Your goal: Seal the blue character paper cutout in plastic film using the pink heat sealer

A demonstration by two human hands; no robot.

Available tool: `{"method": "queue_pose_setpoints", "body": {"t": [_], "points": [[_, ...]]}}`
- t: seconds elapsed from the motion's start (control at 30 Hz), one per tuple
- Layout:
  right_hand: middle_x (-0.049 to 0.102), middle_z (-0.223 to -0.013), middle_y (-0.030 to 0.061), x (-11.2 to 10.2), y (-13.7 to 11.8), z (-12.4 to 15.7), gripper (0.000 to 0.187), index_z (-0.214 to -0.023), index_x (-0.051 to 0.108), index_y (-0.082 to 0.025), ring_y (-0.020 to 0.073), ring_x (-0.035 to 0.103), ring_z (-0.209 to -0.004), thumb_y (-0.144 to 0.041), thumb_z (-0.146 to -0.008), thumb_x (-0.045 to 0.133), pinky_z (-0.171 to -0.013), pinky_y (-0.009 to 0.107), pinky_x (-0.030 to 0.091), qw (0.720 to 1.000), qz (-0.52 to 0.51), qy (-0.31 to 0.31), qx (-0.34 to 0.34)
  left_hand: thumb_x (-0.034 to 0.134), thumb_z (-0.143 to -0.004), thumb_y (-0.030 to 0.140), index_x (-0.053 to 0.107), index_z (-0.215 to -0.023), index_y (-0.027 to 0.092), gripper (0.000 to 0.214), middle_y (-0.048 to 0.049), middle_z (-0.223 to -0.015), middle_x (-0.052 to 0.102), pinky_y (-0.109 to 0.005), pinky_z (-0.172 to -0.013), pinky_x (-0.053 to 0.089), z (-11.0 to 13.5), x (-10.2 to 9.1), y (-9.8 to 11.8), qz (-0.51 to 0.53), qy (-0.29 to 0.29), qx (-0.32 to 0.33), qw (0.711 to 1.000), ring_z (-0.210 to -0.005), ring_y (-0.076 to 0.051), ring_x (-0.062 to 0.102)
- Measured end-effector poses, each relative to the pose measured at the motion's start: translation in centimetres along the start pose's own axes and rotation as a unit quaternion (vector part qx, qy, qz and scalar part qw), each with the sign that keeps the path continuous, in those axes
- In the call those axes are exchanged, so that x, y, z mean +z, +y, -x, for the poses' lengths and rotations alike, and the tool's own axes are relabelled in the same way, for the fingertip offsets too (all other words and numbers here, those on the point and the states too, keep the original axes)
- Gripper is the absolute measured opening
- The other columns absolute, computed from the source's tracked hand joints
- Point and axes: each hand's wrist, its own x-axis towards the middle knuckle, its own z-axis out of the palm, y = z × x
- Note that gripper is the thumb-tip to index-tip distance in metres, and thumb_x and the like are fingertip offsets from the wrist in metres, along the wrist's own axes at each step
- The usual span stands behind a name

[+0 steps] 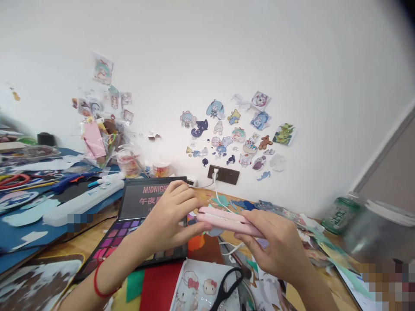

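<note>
My right hand (275, 242) grips the right end of a long pink two-part device (227, 221), with its fingers on top and the thumb below. A pale slit runs along the side of the device, which is held tilted above the cluttered desk. My left hand (175, 211) is at its left end, with the thumb lying against the lower edge and the fingers bent over the top. A red cord bracelet is on the left wrist. Under the hands are an eyeshadow palette (129, 233) with its lid raised, black-handled scissors (223, 287) and a Hello Kitty sheet (188, 293).
A white cable (218, 194) runs from the wall socket (231, 176) down behind the device. Cut-out stickers (238, 134) cover the wall. On the left are a white power strip (84, 201) and a blue mat (19, 233). A green jar (340, 214) and a clear bin (379, 233) stand right.
</note>
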Motion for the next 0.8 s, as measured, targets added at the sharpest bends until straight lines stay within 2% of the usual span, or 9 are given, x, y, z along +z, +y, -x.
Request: {"method": "queue_pose_setpoints", "body": {"t": [0.1, 0.17, 0.27, 0.37, 0.47, 0.6, 0.8], "points": [[0.067, -0.083, 0.0056, -0.4, 0.2, 0.1, 0.022, -0.095, 0.057, -0.016, 0.0187, 0.061, -0.071, -0.033, -0.080, 0.056, -0.061, 0.028, 0.041, 0.999, -0.016, -0.036, -0.002, 0.047, -0.087, 0.036, 0.054, -0.084, 0.016, 0.022, -0.0047, -0.077, 0.054, -0.034, -0.071, 0.035, 0.2, -0.6, 0.1, 0.038, -0.094, 0.000, 0.995, -0.073, -0.018, 0.044], [0.066, -0.078, 0.0041, -0.6, 0.3, 0.2, 0.022, -0.092, 0.058, -0.016, 0.0175, 0.058, -0.068, -0.036, -0.081, 0.054, -0.060, 0.028, 0.039, 0.997, -0.022, -0.075, 0.006, 0.044, -0.089, 0.036, 0.052, -0.084, 0.016, 0.022, -0.0048, -0.077, 0.052, -0.031, -0.066, 0.034, 0.4, -0.5, 0.2, 0.044, -0.136, -0.005, 0.990, -0.072, -0.019, 0.043], [0.065, -0.077, 0.0013, -0.7, 0.6, 0.2, 0.023, -0.089, 0.058, -0.018, 0.0158, 0.057, -0.068, -0.038, -0.082, 0.053, -0.060, 0.026, 0.035, 0.991, -0.026, -0.130, 0.029, 0.040, -0.090, 0.035, 0.050, -0.082, 0.016, 0.023, -0.0042, -0.075, 0.049, -0.029, -0.061, 0.032, 0.7, 0.3, -0.1, 0.045, -0.156, -0.003, 0.987, -0.069, -0.018, 0.043], [0.066, -0.080, -0.0006, -0.4, 0.7, 0.3, 0.026, -0.090, 0.058, -0.019, 0.0146, 0.057, -0.069, -0.044, -0.081, 0.053, -0.058, 0.025, 0.032, 0.987, -0.006, -0.150, 0.063, 0.038, -0.091, 0.034, 0.050, -0.081, 0.016, 0.024, -0.0040, -0.075, 0.048, -0.028, -0.060, 0.032, 0.8, 1.5, -0.6, 0.045, -0.138, -0.003, 0.989, -0.068, -0.018, 0.044], [0.064, -0.066, -0.0027, 0.3, 0.6, 0.2, 0.036, -0.075, 0.057, -0.020, 0.0118, 0.054, -0.057, -0.051, -0.085, 0.042, -0.050, 0.025, 0.025, 0.982, 0.041, -0.140, 0.120, 0.039, -0.090, 0.036, 0.050, -0.079, 0.016, 0.026, -0.0036, -0.073, 0.048, -0.027, -0.059, 0.032, 0.8, 2.6, -0.4, 0.052, -0.124, -0.021, 0.991, -0.067, -0.018, 0.045], [0.057, -0.049, -0.0020, 1.4, 0.4, 0.3, 0.052, -0.059, 0.054, -0.018, 0.0097, 0.049, -0.046, -0.042, -0.093, 0.024, -0.046, 0.025, 0.018, 0.972, 0.085, -0.094, 0.196, 0.038, -0.090, 0.037, 0.050, -0.075, 0.017, 0.028, -0.0021, -0.070, 0.047, -0.026, -0.059, 0.033, 0.7, 3.7, 0.9, 0.091, -0.125, -0.075, 0.985, -0.066, -0.017, 0.045], [0.060, -0.045, 0.0024, 2.2, 0.8, 0.6, 0.058, -0.050, 0.061, -0.017, 0.0111, 0.052, -0.042, -0.030, -0.093, 0.025, -0.045, 0.026, 0.014, 0.952, 0.142, -0.047, 0.268, 0.038, -0.090, 0.036, 0.045, -0.067, 0.018, 0.030, 0.0011, -0.063, 0.045, -0.024, -0.057, 0.032, 0.7, 5.0, 2.5, 0.177, -0.124, -0.131, 0.967, -0.060, -0.014, 0.043]]}}
